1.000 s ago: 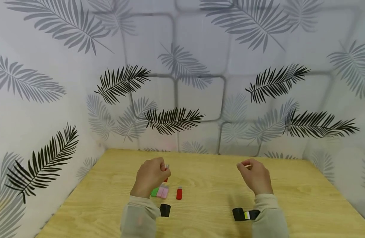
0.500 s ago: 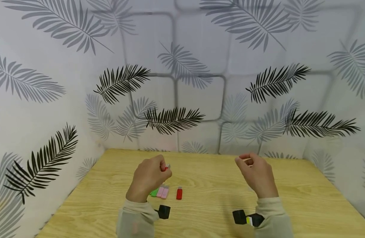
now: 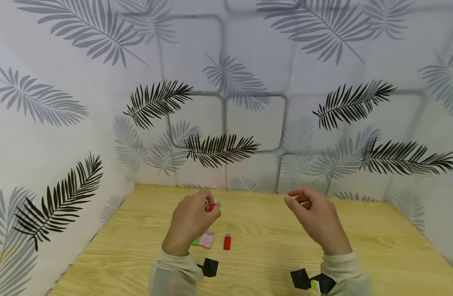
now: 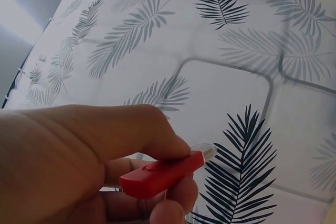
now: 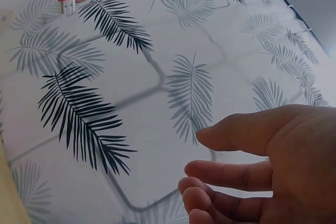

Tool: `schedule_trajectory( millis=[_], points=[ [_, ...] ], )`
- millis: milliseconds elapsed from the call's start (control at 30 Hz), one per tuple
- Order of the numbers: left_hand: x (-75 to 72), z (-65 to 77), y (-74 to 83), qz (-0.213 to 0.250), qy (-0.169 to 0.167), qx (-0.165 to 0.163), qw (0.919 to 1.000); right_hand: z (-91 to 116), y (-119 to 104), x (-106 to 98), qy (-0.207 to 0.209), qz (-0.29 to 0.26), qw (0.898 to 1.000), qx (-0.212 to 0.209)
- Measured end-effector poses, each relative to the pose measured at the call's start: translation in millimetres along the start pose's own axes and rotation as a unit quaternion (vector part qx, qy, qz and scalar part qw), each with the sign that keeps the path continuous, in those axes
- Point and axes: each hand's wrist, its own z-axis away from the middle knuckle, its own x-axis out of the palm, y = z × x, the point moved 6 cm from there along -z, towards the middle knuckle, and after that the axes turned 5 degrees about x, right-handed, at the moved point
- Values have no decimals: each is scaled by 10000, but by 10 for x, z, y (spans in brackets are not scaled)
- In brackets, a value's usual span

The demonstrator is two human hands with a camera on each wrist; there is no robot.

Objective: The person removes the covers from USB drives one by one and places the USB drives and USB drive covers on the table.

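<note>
Over the left part of the table, my left hand pinches a red USB flash drive between thumb and fingers. Its metal connector points away from the hand, toward the right side in the head view. My right hand is raised over the right part of the table, holding nothing. In the right wrist view its thumb and forefinger stand apart, the other fingers lightly bent. Below the left hand, a second red USB flash drive lies on the wooden table beside pink flash drives and a green one.
The light wood table ends at a pale backdrop with leaf patterns. A black wrist camera sticks out by the left sleeve, and another by the right sleeve.
The red flash drive has tilted in my left hand, its connector swinging toward the right. My right hand has shifted left a little, and its thumb and fingers have parted. The head view has turned slightly.
</note>
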Motion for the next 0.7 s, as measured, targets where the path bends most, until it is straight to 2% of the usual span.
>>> schedule_trajectory(
  millis=[133, 267, 500, 700],
  points=[
    [11, -11, 38, 11, 72, 27, 10000, 22, -74, 51, -25, -109, 9998, -190],
    [-8, -26, 65, 62, 291, 65, 9995, 47, -174, 107, -105, -224, 9990, -382],
    [14, -74, 182, 431, 488, 535, 9964, 85, -317, 183, -240, -398, 9969, -639],
    [81, -100, 286, 878, 464, 959, 9904, 116, -360, 206, -183, -424, 9966, -685]
  ],
)
